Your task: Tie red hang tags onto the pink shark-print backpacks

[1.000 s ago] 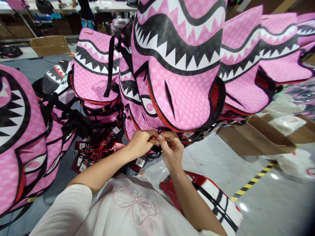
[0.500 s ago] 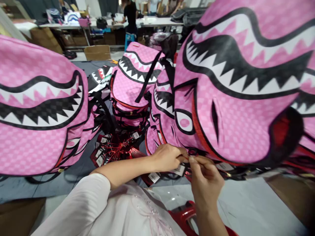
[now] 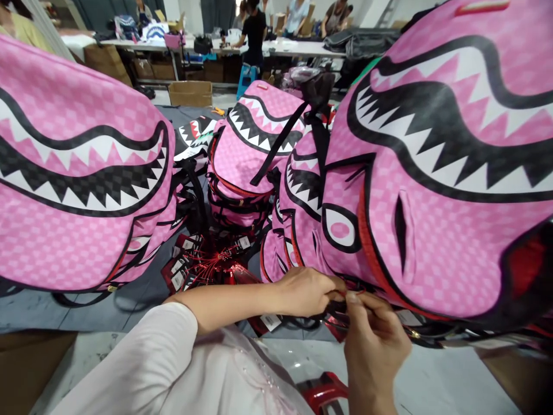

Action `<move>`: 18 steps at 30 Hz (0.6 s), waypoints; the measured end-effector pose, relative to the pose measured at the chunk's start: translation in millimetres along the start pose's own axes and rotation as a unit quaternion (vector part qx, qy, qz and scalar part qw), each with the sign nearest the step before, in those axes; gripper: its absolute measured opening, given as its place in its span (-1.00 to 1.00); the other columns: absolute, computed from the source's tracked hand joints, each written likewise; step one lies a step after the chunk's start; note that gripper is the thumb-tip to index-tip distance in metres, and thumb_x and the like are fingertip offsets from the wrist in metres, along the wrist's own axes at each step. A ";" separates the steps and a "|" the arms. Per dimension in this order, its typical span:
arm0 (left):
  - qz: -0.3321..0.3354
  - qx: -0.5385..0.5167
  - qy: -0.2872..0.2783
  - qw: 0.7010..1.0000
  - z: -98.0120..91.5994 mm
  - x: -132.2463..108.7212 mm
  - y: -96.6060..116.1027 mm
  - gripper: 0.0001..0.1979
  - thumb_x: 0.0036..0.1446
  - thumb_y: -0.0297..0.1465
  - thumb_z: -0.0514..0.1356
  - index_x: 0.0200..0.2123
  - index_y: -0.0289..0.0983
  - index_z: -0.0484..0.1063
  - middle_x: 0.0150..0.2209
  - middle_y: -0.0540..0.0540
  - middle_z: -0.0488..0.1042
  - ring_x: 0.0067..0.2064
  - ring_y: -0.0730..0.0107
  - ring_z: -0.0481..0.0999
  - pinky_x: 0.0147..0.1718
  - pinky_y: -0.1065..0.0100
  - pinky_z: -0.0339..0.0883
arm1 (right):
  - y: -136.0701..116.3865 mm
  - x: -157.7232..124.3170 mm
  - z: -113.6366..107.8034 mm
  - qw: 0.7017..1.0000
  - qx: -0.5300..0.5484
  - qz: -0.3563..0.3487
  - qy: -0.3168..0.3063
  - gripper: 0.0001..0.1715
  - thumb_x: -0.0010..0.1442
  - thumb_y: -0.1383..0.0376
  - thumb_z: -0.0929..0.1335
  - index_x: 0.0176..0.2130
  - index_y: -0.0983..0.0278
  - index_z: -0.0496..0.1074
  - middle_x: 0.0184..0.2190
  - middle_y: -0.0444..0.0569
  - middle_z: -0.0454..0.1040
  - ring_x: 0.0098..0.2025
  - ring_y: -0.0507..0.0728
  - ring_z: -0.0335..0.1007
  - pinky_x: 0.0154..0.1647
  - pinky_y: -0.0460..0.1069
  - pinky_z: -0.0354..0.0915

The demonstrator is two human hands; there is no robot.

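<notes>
At the lower edge of a large pink shark-mouth backpack [image 3: 453, 242], both hands meet with fingertips almost touching. My left hand [image 3: 307, 291] is closed in a pinch, the forearm reaching across from the left. Facing it, my right hand [image 3: 377, 328] is pinched too, thumb against forefinger. A thin red string [image 3: 347, 293] shows between the fingertips. Dark tags with white labels hang just below the hands, one label [image 3: 271, 321] under my left wrist. Left of the hands lies a fanned bundle of hang tags [image 3: 220, 256] with red strings.
Another pink backpack [image 3: 82, 173] stands at the left, and a stack of them [image 3: 254, 138] lies behind the tags. A red stool or chair part [image 3: 326, 392] is below the table edge. Several people stand at a long bench [image 3: 294, 47] behind, near a cardboard box [image 3: 190, 93].
The view has shifted, so the backpacks and bench appear further right. Both hands stay pinched together at the large backpack's lower edge, with little change in their pose.
</notes>
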State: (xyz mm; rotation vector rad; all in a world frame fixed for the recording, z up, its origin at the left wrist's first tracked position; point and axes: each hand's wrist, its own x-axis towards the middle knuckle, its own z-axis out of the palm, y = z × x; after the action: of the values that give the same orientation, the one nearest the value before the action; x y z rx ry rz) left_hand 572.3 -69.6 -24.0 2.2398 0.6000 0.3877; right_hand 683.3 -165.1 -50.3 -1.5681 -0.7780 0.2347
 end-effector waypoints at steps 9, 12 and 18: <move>-0.015 -0.020 0.018 1.000 2.3 -0.3 0.1 -0.80 0.22 -0.40 0.07 -0.16 -0.20 0.47 -0.21 -0.03 0.60 -0.16 0.31 0.58 -0.22 0.38 0.37 | -1.4 -1.8 1.9 1.000 -0.007 0.003 0.014 -0.68 -0.04 0.11 0.50 -0.44 0.29 0.43 -0.41 -0.05 0.46 -0.31 0.13 0.39 -0.22 0.07 0.32; -0.033 0.002 0.053 0.998 3.3 -1.0 -0.5 -0.80 0.22 -0.32 0.08 -0.19 -0.23 0.47 -0.23 -0.06 0.60 -0.18 0.26 0.58 -0.23 0.33 0.38 | -4.9 -2.6 3.5 1.000 -0.017 0.008 0.021 -0.67 -0.04 0.11 0.49 -0.41 0.30 0.44 -0.40 -0.05 0.47 -0.31 0.12 0.38 -0.21 0.07 0.31; -0.030 -0.048 0.010 0.998 -1.4 0.2 -0.9 -0.79 0.24 -0.38 0.07 -0.14 -0.19 0.48 -0.21 -0.01 0.60 -0.15 0.37 0.57 -0.23 0.43 0.34 | -3.4 -4.0 2.9 0.999 -0.012 0.017 0.025 -0.70 -0.04 0.14 0.49 -0.40 0.30 0.45 -0.41 -0.07 0.46 -0.34 0.09 0.35 -0.20 0.05 0.28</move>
State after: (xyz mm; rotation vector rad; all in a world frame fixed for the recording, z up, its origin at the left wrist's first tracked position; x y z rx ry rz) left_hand 571.5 -68.1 -23.7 2.1238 0.6459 0.4008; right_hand 677.5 -165.3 -48.7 -1.6050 -0.7175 0.2103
